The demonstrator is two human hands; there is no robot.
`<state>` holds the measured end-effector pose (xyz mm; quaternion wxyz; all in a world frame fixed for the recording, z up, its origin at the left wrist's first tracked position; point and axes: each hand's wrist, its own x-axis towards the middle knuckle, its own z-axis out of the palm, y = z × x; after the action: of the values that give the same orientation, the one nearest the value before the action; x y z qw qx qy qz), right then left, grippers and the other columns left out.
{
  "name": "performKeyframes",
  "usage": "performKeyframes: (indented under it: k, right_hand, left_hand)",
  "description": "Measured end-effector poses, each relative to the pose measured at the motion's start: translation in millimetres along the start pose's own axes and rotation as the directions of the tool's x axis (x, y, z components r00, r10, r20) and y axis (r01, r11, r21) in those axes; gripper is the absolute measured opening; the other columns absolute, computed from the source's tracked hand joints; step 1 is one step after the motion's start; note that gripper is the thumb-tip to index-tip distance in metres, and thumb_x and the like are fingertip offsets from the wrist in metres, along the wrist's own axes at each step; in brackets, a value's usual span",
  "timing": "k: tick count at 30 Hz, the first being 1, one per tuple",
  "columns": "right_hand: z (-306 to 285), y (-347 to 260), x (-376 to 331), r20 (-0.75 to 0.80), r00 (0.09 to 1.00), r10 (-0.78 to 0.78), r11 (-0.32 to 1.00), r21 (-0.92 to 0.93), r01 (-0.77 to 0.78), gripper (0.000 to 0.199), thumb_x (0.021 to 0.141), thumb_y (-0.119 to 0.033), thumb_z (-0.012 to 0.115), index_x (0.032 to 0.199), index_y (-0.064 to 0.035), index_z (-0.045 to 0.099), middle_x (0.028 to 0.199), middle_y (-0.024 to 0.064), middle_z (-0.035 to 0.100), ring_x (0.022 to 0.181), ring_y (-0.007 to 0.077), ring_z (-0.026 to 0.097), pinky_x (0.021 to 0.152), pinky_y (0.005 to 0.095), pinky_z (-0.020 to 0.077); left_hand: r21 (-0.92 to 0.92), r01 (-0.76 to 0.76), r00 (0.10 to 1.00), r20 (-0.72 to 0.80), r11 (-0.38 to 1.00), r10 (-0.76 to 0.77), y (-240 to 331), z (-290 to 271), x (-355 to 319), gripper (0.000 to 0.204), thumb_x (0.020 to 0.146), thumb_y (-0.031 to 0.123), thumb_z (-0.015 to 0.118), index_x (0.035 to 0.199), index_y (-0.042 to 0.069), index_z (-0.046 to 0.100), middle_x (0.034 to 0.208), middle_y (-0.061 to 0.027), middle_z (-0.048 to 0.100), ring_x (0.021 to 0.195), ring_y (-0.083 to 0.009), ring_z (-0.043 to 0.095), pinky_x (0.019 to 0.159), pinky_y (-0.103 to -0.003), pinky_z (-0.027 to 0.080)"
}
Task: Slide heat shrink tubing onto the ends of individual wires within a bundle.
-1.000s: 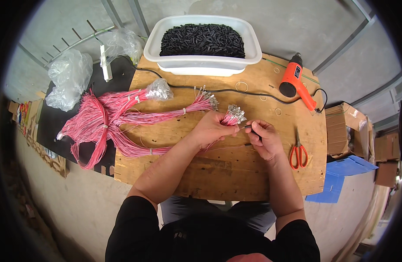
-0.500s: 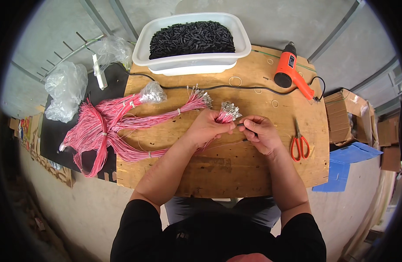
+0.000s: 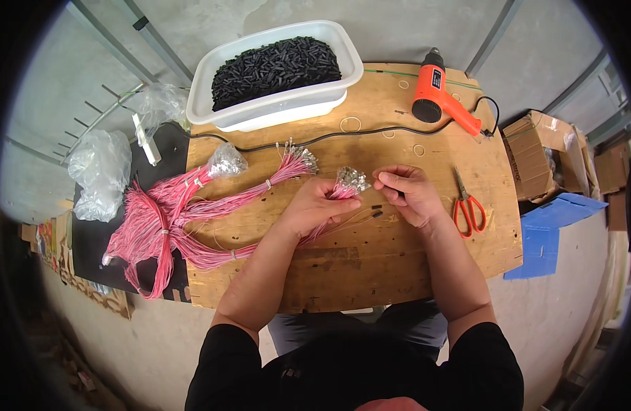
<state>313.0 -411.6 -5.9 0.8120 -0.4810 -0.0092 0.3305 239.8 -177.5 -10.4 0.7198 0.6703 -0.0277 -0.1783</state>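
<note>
My left hand [image 3: 321, 207] is closed around a bundle of pink wires, close below its silvery metal terminals [image 3: 351, 181]. To its right my right hand [image 3: 410, 195] has thumb and forefinger pinched together beside those terminals; anything between them is too small to make out. Below the gap between the hands, two short black sleeves [image 3: 377, 214] show, at least one at the end of a thin wire that runs back under my left hand. More pink wire bundles [image 3: 151, 219], tied with bands, spread to the left; one has its end wrapped in clear plastic [image 3: 227, 161].
A white tub [image 3: 356, 65] full of black sleeves stands at the back. An orange heat gun [image 3: 433, 89] lies at the back right, its black cord [image 3: 295, 142] crossing the table. Orange-handled scissors [image 3: 469, 214] lie right of my right hand. Rubber bands [image 3: 350, 124] are scattered about.
The black piece at my right fingertips is no longer seen there, and two black sleeves now show below the hands. My left hand still grips the bundle. The whole view has shifted slightly.
</note>
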Motion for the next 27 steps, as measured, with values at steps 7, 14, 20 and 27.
performKeyframes:
  k: [7,14,20,27]
  right_hand:
    - [2,1,-1,-0.026,1.000,-0.002,0.989,-0.151,-0.002,0.024,0.089,-0.007,0.076,0.109,0.0037,0.069,0.086,0.0052,0.069,0.062,0.0041,0.049,0.053,0.0171,0.0365]
    - [4,0,-3,0.033,0.999,0.025,0.984,-0.175,-0.019,0.026,0.088,-0.009,0.077,0.111,0.0019,0.071,0.085,0.0021,0.068,0.064,0.0025,0.048,0.055,0.0184,0.0362]
    - [5,-2,-4,0.004,0.999,-0.032,0.979,-0.202,0.032,0.026,0.090,-0.008,0.074,0.114,0.0034,0.069,0.085,0.0016,0.067,0.064,0.0034,0.049,0.054,0.0172,0.0382]
    - [-8,-10,-3,-0.036,0.999,0.008,0.997,-0.071,-0.011,0.025,0.093,-0.015,0.073,0.110,0.0023,0.069,0.078,0.0007,0.063,0.062,0.0047,0.047,0.054,0.0165,0.0379]
  left_hand:
    - [-0.082,0.020,0.993,-0.116,0.996,-0.029,1,0,0,0.027,0.088,0.025,0.081,0.102,0.003,0.073,0.082,0.0012,0.067,0.061,-0.0055,0.055,0.054,-0.020,0.043]
    - [-0.092,0.048,0.994,-0.096,0.995,-0.057,0,-1,1,0.024,0.091,0.020,0.076,0.106,0.002,0.071,0.082,-0.0004,0.066,0.064,-0.0062,0.056,0.056,-0.020,0.043]
    - [-0.103,0.037,0.992,-0.118,0.994,-0.049,0,0,1,0.021,0.095,0.021,0.071,0.105,0.002,0.070,0.079,-0.0009,0.066,0.062,-0.0072,0.056,0.055,-0.021,0.043]
    - [-0.091,0.038,0.983,-0.173,0.995,-0.053,2,5,1,0.017,0.095,0.017,0.070,0.104,0.004,0.068,0.074,0.0013,0.064,0.058,-0.0057,0.054,0.051,-0.021,0.040]
